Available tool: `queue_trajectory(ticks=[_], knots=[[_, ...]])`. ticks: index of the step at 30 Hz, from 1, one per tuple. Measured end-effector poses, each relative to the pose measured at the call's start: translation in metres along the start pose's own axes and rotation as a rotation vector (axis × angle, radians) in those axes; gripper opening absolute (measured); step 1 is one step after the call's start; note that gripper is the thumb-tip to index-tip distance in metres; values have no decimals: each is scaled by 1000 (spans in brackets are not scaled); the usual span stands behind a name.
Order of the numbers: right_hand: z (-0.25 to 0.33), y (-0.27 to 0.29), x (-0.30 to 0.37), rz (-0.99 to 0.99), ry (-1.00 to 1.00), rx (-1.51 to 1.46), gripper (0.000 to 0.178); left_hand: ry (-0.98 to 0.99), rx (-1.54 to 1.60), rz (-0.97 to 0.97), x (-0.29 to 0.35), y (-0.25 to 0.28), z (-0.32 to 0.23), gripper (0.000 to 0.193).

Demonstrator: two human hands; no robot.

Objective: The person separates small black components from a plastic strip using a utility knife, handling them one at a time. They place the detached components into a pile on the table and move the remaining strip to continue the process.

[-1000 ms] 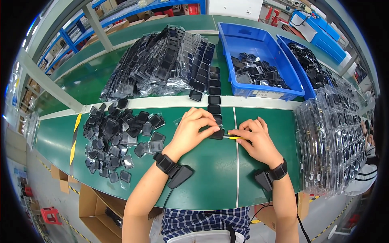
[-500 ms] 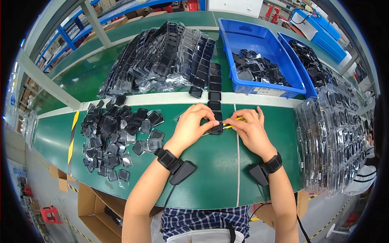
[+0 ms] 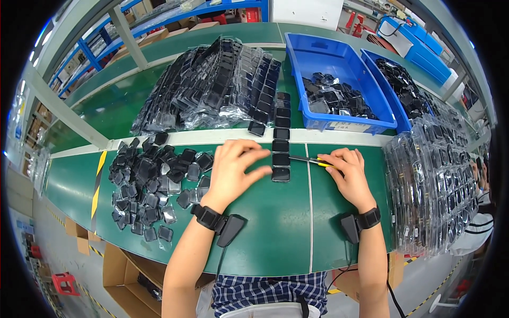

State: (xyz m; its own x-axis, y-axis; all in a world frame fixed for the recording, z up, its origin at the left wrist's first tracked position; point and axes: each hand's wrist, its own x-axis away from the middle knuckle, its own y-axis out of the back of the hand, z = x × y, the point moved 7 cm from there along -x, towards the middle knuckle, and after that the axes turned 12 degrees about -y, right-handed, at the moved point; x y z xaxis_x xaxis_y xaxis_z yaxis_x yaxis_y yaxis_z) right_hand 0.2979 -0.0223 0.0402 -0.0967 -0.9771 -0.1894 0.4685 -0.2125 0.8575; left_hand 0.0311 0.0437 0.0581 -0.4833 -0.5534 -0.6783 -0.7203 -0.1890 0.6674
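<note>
A strip of dark square pieces in clear pockets [image 3: 281, 133] runs toward me across the pale ledge onto the green table. Just left of its near end is my left hand [image 3: 233, 168], thumb and fingers apart, holding nothing. To the right, my right hand [image 3: 348, 172] grips a slim yellow-handled tool [image 3: 322, 161]. The tool's narrow dark tip points left and reaches the strip's right edge; its exact kind is unclear. Loose dark squares in clear film [image 3: 146, 177] lie heaped left of my left hand.
Stacked strips [image 3: 212, 85] cover the back of the table. Blue bins [image 3: 347, 119] with dark pieces stand at the back right. More clear strips [image 3: 427, 191] are piled at the right edge. Cardboard boxes [image 3: 119, 270] sit below the table. Black devices [image 3: 231, 228] hang at both wrists.
My left hand has let go of the strip and moved left, its fingers opening. My right hand has drawn back to the right with the yellow-handled tool. The view has shifted slightly.
</note>
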Motion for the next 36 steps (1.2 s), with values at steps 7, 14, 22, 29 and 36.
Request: queue_trajectory(ticks=[7,14,22,29,36], knots=[[13,-13,-1,-30,24,70,34,-336,-26,208,-4,-17,-28,19],[25,-14,5,73,98,13,34,-339,192,204,-3,-15,-37,12],[34,-9,14,210,108,-23,34,-67,384,300,2,-40,-18,13],[32,-7,21,421,58,-17,33,-28,434,395,4,-42,-24,14],[37,-16,22,340,111,-57,35,44,422,444,4,-45,-23,14]])
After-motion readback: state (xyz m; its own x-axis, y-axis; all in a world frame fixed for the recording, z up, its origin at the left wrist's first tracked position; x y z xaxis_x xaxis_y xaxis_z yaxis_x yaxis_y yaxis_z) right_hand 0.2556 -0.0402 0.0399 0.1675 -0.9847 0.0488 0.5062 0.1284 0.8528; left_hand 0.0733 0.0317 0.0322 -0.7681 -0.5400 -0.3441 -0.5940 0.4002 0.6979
